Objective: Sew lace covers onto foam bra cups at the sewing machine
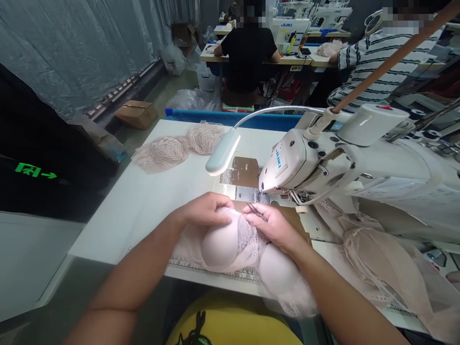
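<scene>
A pale pink bra (220, 245) with smooth moulded cups and lace lies near the table's front edge, partly hanging over it. My left hand (208, 209) is closed on the lace at the top of the left cup. My right hand (270, 224) pinches the lace edge near the middle and also holds a small pointed metal tool (256, 211), tweezers or snips; I cannot tell which. Both hands are just in front of the needle area of a white sewing machine (287, 160). My right forearm partly hides the other cup (278, 269).
A lamp (223, 152) on a bent metal neck hangs over the white table (143, 211). Beige lace cups (168, 152) lie at the back left. More sheer beige fabric (381, 258) is heaped at the right. A ruler strip (215, 270) runs along the front edge. Two people sit at machines beyond.
</scene>
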### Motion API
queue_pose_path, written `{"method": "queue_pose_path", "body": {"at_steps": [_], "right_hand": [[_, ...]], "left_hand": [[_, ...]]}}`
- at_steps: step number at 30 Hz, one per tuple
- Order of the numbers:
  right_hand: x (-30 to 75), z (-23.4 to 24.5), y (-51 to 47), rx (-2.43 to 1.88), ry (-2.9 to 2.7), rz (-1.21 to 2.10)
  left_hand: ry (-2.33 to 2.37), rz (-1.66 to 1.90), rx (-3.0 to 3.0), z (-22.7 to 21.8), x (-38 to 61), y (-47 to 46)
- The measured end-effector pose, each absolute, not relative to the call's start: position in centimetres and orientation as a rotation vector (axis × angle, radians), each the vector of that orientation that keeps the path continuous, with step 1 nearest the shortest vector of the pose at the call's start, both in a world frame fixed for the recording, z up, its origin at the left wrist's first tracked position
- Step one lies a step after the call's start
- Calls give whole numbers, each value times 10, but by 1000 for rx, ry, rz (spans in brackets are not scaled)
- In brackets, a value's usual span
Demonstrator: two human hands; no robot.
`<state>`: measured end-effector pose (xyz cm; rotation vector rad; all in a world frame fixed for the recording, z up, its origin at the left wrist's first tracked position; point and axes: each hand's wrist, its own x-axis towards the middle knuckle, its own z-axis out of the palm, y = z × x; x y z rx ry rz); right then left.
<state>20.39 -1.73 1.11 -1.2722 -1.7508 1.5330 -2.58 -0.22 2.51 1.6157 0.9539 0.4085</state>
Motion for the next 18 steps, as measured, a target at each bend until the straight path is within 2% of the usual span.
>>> {"method": "queue_pose_path", "body": {"at_steps": [5,9,18], "right_hand": [[201,13,-19,-1226,-1898,1339],[201,12,-21,-1191,-1857,1309],[218,2,-16,-1158,-1596,1494]], "left_hand": [[1010,485,1602,20,-11,-6],[966,490,1485,15,-9,-6],[1025,496,1244,18,-6,-9]]}}
